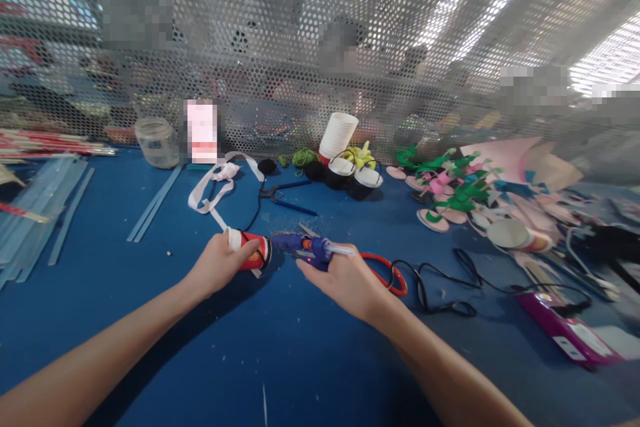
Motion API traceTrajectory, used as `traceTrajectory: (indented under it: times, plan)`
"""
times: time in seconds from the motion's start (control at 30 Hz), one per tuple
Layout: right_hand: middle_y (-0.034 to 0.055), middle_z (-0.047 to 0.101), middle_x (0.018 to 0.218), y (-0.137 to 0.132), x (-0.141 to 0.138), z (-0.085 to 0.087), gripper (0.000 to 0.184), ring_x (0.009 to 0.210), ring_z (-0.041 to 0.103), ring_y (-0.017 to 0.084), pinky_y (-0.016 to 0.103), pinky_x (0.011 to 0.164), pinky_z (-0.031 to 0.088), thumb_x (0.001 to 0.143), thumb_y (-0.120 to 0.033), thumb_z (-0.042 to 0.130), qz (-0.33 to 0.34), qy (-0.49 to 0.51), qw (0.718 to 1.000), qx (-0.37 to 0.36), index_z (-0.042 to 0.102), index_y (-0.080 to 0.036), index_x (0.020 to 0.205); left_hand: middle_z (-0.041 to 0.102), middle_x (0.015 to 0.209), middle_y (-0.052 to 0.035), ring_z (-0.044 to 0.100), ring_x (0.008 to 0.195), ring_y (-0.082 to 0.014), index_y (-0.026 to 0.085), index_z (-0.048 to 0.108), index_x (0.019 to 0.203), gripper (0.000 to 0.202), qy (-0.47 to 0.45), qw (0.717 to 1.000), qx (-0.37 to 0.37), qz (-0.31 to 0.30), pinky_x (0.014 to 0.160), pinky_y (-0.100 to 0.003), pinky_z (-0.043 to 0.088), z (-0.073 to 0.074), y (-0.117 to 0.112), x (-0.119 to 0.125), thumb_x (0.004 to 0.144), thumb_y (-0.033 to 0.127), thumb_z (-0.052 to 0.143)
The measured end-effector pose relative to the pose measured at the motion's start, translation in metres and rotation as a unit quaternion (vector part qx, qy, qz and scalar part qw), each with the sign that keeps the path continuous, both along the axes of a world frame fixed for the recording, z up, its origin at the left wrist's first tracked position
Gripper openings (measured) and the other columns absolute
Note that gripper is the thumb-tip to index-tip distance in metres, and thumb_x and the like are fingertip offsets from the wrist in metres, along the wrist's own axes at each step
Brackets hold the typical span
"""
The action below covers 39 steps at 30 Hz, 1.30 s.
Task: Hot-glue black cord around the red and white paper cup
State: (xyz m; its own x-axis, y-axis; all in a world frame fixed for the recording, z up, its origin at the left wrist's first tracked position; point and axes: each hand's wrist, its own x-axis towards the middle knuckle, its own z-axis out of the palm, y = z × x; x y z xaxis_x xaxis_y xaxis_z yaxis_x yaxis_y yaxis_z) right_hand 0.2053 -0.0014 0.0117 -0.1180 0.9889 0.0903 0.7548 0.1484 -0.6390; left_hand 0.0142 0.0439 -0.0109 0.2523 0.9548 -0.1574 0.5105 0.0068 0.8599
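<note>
My left hand [220,265] is wrapped round a small red paper cup [256,255] tipped on its side, its black end facing right. White ribbon [216,215] runs from near the cup toward the back. In my right hand [350,280] is a blue glue gun [295,242] with a clear glue stick [342,249] in its rear and a small red light showing. The gun's nozzle points left, close to the cup's black end; whether they touch I cannot tell. Scissors with orange-red handles [400,283] lie partly hidden beneath my right hand.
Blue-handled pliers [287,197] lie behind the cup. Stacked white cups [338,137] and two small black buckets [367,180] stand at the back. Glue sticks [43,213] fill the left side. A black cord [425,280] leads toward a purple power strip [570,330]; green and pink crafts [450,193] sit behind.
</note>
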Motion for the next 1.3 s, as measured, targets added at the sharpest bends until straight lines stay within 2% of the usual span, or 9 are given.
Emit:
traceTrajectory:
  times: [0.13,0.4,0.63,0.87,1.1,1.3]
  plan:
    - [-0.0019,0.046,0.050,0.0002,-0.0003,0.0008,0.015,0.045,0.036,0.009,0.020,0.043,0.035,0.070,-0.026,0.047,0.009,0.000,1.000,0.020,0.049,-0.016,0.058,0.045,0.040,0.0031,0.031,0.038,-0.0073,0.012,0.059,0.055,0.041,0.008,1.000,0.012,0.006,0.037,-0.020,0.021,-0.0026,0.0009,-0.0002,0.069,0.048,0.047]
    - [-0.0023,0.044,0.049,-0.0025,0.0012,0.0032,0.015,0.044,0.036,0.008,0.020,0.041,0.033,0.069,-0.027,0.048,0.003,-0.002,1.000,0.002,0.049,-0.016,0.058,0.038,0.040,0.0050,0.026,0.038,-0.0061,0.012,0.058,0.055,0.039,0.011,1.000,-0.006,0.027,0.035,-0.019,0.018,0.0013,0.0002,0.0020,0.068,0.047,0.049]
    - [-0.0020,0.045,0.050,-0.0011,0.0002,0.0006,0.014,0.046,0.036,0.009,0.019,0.041,0.034,0.070,-0.026,0.048,0.010,0.010,1.000,0.019,0.050,-0.016,0.059,0.046,0.041,0.0026,0.029,0.038,-0.0067,0.012,0.060,0.056,0.040,0.007,1.000,0.002,0.010,0.036,-0.020,0.020,-0.0018,0.0004,-0.0006,0.070,0.047,0.047]
    - [-0.0024,0.043,0.048,-0.0029,0.0001,0.0054,0.016,0.044,0.034,0.008,0.019,0.040,0.032,0.069,-0.026,0.048,0.009,-0.004,1.000,0.006,0.048,-0.016,0.056,0.040,0.037,0.0055,0.025,0.034,-0.0059,0.014,0.056,0.051,0.037,-0.004,0.999,-0.024,0.032,0.034,-0.020,0.017,0.0045,-0.0023,0.0022,0.068,0.046,0.049]
    - [-0.0016,0.046,0.052,0.0001,-0.0008,0.0018,0.014,0.046,0.037,0.009,0.020,0.043,0.035,0.070,-0.025,0.047,0.013,0.008,1.000,0.010,0.049,-0.017,0.060,0.051,0.042,0.0013,0.033,0.037,-0.0078,0.013,0.061,0.057,0.038,-0.021,1.000,0.011,0.005,0.037,-0.021,0.021,-0.0025,0.0000,-0.0017,0.069,0.046,0.048]
    - [-0.0027,0.043,0.049,-0.0004,0.0003,0.0029,0.016,0.043,0.034,0.008,0.020,0.041,0.032,0.071,-0.027,0.047,0.006,0.003,1.000,-0.011,0.046,-0.017,0.058,0.043,0.039,0.0041,0.027,0.037,-0.0065,0.013,0.060,0.054,0.040,-0.002,1.000,0.006,0.010,0.036,-0.020,0.019,-0.0004,-0.0005,-0.0004,0.069,0.048,0.047]
